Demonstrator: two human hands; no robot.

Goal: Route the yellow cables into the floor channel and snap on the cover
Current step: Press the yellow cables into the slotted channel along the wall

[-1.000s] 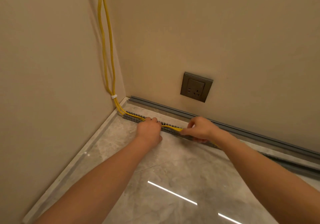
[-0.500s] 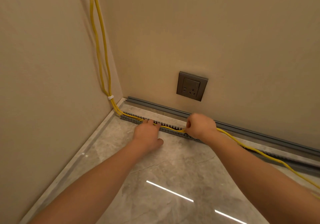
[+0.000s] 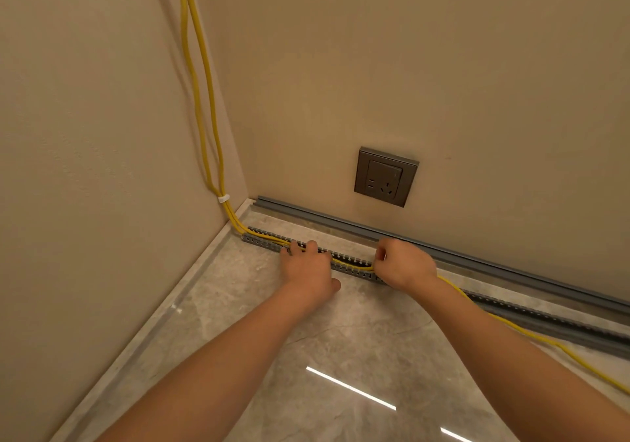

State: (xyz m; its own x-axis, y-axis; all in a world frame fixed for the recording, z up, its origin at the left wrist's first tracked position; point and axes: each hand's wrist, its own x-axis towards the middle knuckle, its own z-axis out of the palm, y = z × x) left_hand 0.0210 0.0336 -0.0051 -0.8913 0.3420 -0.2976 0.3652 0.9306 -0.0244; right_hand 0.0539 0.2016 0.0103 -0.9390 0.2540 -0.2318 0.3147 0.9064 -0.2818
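The yellow cables [image 3: 201,100] drop from upper left into the slotted floor channel [image 3: 262,241] at mid-frame. The left hand [image 3: 306,269] lies flat, fingers [image 3: 311,246] pressing them in; the right hand [image 3: 405,266] pinches one cable, perhaps both, in a curled grip. Light and springy, they want gripping close to the slots. The cover [image 3: 477,258] lies along the wall [image 3: 494,100] behind, with open floor [image 3: 341,339] in front.

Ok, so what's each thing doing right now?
floor channel, open on top
cover, lying behind the channel, not fitted
yellow cables, partly in the channel, rest loose on the floor
left hand, presses the cables into the channel
right hand, grips the cables
wall socket, nothing plugged in
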